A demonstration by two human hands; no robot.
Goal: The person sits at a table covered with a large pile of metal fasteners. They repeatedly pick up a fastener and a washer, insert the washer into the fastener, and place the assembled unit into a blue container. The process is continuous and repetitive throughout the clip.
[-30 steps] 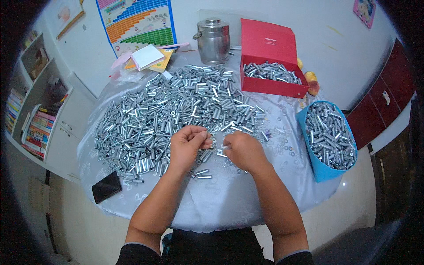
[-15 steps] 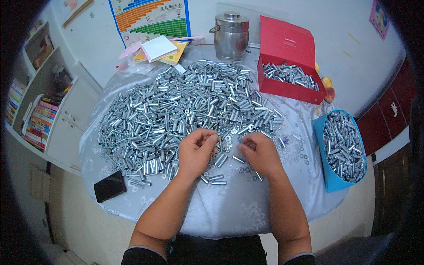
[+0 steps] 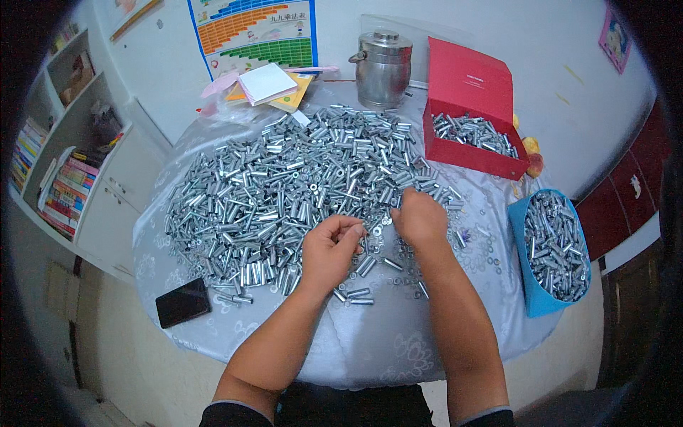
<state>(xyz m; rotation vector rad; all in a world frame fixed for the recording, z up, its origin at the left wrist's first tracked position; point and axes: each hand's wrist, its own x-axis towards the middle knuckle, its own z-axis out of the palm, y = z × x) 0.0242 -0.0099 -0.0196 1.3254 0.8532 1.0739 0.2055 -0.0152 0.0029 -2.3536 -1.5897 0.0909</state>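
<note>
Pinching narrow: L hand [image 3: 333, 250], contents unclear; R hand [image 3: 421, 219] curled nr metal pcs [image 3: 274, 192], grip hidden.

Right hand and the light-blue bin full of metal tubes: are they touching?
Apart. The head view shows a stretch of silvery tablecloth, scattered with washers, between the right hand and the light-blue bin.

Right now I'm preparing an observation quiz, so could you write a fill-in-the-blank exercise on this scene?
1. The open box holding metal tubes is ____.
2. The blue container stands toward the picture's ____ edge.
3. The right hand reaches farther from the person's body than the ____ one.
4. The border of the wall chart is ____.

Missing words: red; right; left; blue.
</note>
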